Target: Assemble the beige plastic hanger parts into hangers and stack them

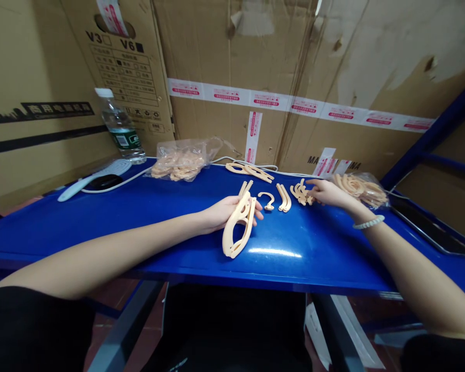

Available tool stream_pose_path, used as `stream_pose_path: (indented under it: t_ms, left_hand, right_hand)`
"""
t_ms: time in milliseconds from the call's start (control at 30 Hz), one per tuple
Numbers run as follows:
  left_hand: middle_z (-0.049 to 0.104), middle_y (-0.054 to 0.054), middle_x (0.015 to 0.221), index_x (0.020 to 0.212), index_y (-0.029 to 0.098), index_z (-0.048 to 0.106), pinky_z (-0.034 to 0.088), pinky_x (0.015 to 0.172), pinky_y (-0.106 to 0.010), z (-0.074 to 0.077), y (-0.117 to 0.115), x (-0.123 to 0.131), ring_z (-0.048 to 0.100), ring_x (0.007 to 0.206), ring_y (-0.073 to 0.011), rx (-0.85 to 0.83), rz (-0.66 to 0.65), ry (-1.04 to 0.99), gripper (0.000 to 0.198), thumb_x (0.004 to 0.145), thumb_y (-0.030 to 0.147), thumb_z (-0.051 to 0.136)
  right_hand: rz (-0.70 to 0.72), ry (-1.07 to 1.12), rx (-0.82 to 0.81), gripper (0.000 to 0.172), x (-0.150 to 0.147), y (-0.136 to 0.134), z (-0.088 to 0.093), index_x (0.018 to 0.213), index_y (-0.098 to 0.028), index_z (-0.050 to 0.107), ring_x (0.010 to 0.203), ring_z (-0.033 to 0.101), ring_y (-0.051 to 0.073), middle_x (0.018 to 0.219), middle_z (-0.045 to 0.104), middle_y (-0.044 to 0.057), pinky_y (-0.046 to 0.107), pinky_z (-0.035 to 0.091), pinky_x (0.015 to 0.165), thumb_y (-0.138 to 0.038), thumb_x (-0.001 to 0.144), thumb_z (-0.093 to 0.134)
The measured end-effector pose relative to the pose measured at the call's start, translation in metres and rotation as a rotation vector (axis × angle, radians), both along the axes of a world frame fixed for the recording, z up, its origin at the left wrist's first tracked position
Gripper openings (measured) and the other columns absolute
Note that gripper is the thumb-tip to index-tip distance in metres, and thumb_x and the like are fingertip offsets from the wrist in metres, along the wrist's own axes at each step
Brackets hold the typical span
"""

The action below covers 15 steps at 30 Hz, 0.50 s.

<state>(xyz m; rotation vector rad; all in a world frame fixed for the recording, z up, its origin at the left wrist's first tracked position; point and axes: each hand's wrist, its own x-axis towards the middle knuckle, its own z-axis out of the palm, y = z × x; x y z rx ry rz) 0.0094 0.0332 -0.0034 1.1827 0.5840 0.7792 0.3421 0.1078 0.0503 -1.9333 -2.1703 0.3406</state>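
My left hand (225, 213) is closed round a folded beige plastic clothes hanger (232, 235), which it holds above the front of the blue table. The hanger's two curved arms meet at the lower end and leave a gap in the middle. My right hand (327, 193) is at a small pile of beige hanger hooks (300, 192), fingers apart and touching its right side. Between the hands lie a single hook (268, 200) and a few curved hanger arms (283, 198). Slim beige strips (245, 188) show just behind my left hand.
Folded hangers (250, 171) lie at the back by a white cable. Clear bags of beige parts stand left (182, 163) and right (360, 188). A water bottle (122, 129), pale blue hairbrush (96, 176) and black mouse (106, 182) are far left; a dark flat device (430, 227) lies right.
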Motion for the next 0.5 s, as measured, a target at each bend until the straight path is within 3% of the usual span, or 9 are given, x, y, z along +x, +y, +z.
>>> stream_pose_path:
  t_ms: [167,233,300,400,500]
  left_hand:
    - [0.073,-0.011,0.091,0.098,0.008,0.071,0.055,0.071,-0.028,0.003,0.0,0.001,0.069,0.075,-0.017,-0.026,0.043,-0.022,0.019,0.081,0.015,0.073]
    - [0.073,-0.011,0.09,0.099,0.009,0.071,0.055,0.072,-0.028,0.004,-0.001,0.001,0.068,0.076,-0.0166,-0.043,0.054,-0.035,0.017,0.083,0.014,0.071]
    - [0.073,-0.011,0.09,0.1,0.009,0.072,0.055,0.073,-0.028,0.006,-0.001,0.001,0.068,0.076,-0.0167,-0.055,0.066,-0.048,0.017,0.084,0.014,0.071]
    - [0.073,-0.011,0.089,0.103,0.01,0.073,0.056,0.074,-0.029,0.004,-0.001,0.002,0.068,0.078,-0.0174,-0.06,0.084,-0.063,0.02,0.084,0.015,0.073]
    - [0.074,-0.009,0.092,0.107,0.012,0.073,0.057,0.076,-0.029,0.0,0.0,0.003,0.069,0.078,-0.0173,-0.055,0.099,-0.066,0.027,0.081,0.014,0.075]
  right_hand:
    - [0.012,-0.181,0.072,0.046,-0.005,-0.004,0.001,0.134,-0.006,0.062,0.071,0.069,0.023,0.082,0.076,0.01,0.028,0.052,0.065,-0.012,0.089,0.058]
    - [-0.009,-0.204,0.191,0.048,-0.01,-0.011,0.003,0.138,-0.006,0.058,0.079,0.07,0.027,0.089,0.075,0.014,0.033,0.053,0.07,-0.016,0.091,0.057]
    - [0.062,-0.153,0.383,0.05,-0.021,-0.025,0.005,0.142,-0.009,0.053,0.082,0.069,0.027,0.091,0.073,0.013,0.035,0.053,0.073,-0.02,0.094,0.056]
    - [0.429,0.065,0.623,0.041,-0.049,-0.058,0.005,0.139,-0.016,0.054,0.078,0.067,0.022,0.094,0.071,0.009,0.034,0.055,0.075,-0.022,0.098,0.052]
    - [0.919,0.003,0.773,0.036,-0.082,-0.095,-0.001,0.137,-0.022,0.057,0.097,0.066,0.024,0.112,0.07,0.012,0.039,0.055,0.086,-0.02,0.101,0.053]
